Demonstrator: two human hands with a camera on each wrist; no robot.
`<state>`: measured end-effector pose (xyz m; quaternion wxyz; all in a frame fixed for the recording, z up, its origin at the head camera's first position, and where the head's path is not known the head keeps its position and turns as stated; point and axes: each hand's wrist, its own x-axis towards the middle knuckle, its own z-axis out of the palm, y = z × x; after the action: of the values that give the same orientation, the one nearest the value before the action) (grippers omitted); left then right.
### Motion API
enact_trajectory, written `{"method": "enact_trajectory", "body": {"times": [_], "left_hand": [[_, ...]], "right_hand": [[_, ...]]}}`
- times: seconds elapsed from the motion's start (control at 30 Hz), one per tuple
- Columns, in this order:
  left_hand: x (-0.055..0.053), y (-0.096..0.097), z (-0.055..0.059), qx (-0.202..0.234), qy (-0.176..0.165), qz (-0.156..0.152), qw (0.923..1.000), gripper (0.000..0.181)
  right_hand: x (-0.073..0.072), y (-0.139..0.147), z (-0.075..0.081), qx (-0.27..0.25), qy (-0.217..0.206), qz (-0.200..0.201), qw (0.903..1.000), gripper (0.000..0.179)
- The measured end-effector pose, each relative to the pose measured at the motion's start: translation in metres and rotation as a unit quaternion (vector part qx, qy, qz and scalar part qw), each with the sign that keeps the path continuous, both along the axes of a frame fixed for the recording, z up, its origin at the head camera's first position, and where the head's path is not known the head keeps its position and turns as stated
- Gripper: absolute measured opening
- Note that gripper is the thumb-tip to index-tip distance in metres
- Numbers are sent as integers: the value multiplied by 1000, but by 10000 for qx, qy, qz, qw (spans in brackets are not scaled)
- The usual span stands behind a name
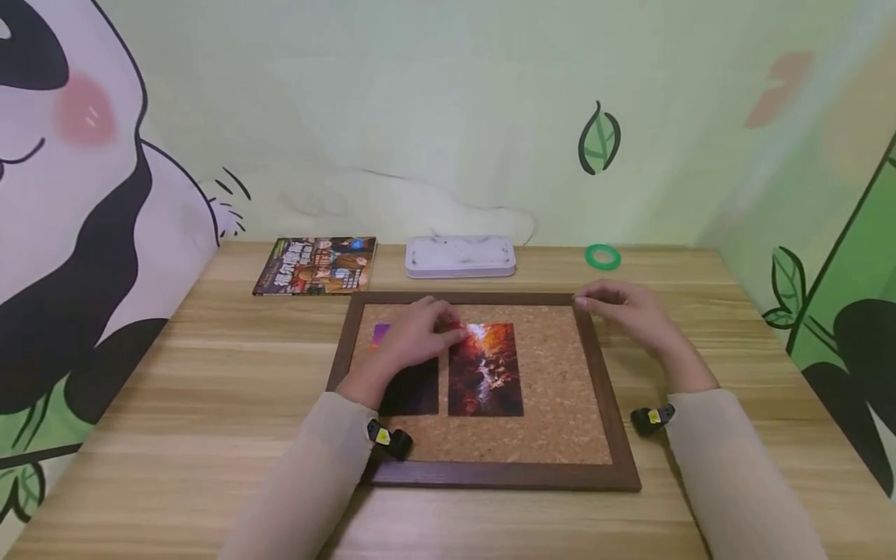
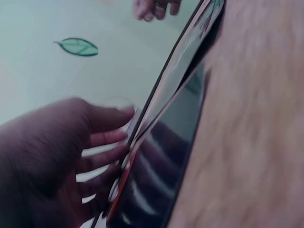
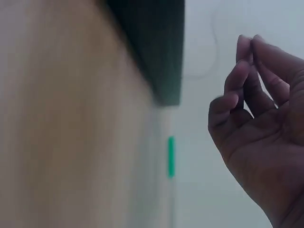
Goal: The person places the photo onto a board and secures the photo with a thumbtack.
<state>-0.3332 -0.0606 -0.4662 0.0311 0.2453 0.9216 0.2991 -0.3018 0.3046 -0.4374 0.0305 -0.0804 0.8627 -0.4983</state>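
Observation:
A cork board [image 1: 560, 373] with a brown wooden frame lies flat on the table. A photo with an orange and red scene of water and rocks [image 1: 484, 377] lies near the board's middle. Left of it is a dark photo with a purple top edge [image 1: 413, 389], partly covered by my left hand [image 1: 422, 330]. That hand is over the gap between the photos, its fingers loosely bent near the orange photo's upper left corner. My right hand [image 1: 623, 311] is above the frame's upper right corner. Its thumb and index fingertips [image 3: 244, 42] meet; nothing visible shows between them.
Behind the board lie a comic-style book [image 1: 318, 266] at left, a white tin case [image 1: 460, 257] in the middle and a green tape ring [image 1: 603, 257] at right. A painted wall [image 1: 448, 117] stands behind the wooden table [image 1: 210, 404].

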Motion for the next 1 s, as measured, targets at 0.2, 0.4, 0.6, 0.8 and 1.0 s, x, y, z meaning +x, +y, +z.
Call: {"method": "enact_trajectory", "body": {"times": [0.2,0.4,0.6,0.8,1.0], "left_hand": [[0,-12,1,-54,-130,-468,9988,42],[-2,-11,-1,-314,197,-543,9978,39],[-1,-10,-1,-351,75,-404,9985,40],[0,-9,-2,-413,67,-450,9981,41],[-4,-10,0,-329,169,-384,9986,40]], "right_hand": [[0,-47,26,11,144,973,9951,32],[-11,-95,47,403,124,1834,9821,22],[-42,-118,25,707,-495,2257,9704,20],[-58,-123,2,1193,-1066,2330,9592,13],[-61,-129,6,1278,-996,2463,9555,14]]}}
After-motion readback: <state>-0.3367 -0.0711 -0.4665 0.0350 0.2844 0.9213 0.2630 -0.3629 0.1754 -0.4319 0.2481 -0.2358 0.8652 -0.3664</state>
